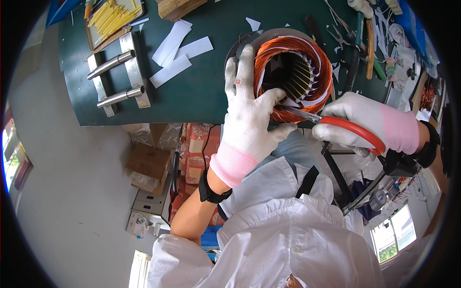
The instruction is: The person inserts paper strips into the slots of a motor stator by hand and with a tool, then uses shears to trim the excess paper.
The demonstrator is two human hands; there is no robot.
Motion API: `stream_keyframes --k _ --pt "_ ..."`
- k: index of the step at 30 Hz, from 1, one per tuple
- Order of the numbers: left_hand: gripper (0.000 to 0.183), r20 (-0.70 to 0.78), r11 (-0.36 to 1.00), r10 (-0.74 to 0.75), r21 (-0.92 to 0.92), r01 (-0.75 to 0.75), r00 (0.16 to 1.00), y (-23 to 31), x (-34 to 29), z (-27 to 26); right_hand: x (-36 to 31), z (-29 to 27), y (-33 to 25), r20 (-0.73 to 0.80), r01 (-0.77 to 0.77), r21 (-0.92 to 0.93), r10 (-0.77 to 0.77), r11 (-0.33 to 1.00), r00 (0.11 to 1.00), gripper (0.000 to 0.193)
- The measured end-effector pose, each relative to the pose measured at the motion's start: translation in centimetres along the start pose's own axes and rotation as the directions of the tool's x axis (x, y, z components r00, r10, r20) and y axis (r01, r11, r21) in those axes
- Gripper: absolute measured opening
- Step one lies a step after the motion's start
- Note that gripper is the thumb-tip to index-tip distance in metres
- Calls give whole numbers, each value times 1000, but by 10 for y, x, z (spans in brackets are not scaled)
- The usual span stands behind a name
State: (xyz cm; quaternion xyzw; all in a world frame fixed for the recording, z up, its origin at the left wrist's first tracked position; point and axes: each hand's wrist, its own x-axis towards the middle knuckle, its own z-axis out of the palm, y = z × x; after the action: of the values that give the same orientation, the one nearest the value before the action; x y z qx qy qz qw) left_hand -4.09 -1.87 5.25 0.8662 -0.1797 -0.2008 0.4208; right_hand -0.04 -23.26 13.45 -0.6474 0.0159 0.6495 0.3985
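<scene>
A motor stator (327,72) with orange copper windings stands near the front edge of the green table, its slotted bore facing up. White insulating paper shows around the coils. My left hand (249,105), in a white glove with a pink cuff, grips the stator's left rim, with fingers along the outside and others bent over its inner edge. In my right hand (355,117), gloved the same way, are red-handled scissors (348,126). Their blades reach the front of the winding, beside the white paper. How far apart the blades are is hard to make out.
White paper strips (177,48) lie left of the stator, near a metal frame with two rods (115,67). A tray of yellow sticks (113,21) and a wooden block (177,7) are at the back. Pliers (338,36), a wooden-handled hammer (370,48) and scraps crowd the right.
</scene>
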Motion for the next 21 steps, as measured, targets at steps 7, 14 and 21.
stream_keyframes --k 7,14,21 --pt "55 205 992 111 39 -121 972 -10 26 -25 -31 13 41 -391 42 -469 -250 882 886 32" --pt "38 7 993 105 49 -106 994 -3 2 5 -51 37 36 -383 -137 -795 -314 590 869 37" --pt "42 19 991 114 68 -116 993 -5 1 6 -44 57 16 -447 -350 -860 -217 370 868 21"
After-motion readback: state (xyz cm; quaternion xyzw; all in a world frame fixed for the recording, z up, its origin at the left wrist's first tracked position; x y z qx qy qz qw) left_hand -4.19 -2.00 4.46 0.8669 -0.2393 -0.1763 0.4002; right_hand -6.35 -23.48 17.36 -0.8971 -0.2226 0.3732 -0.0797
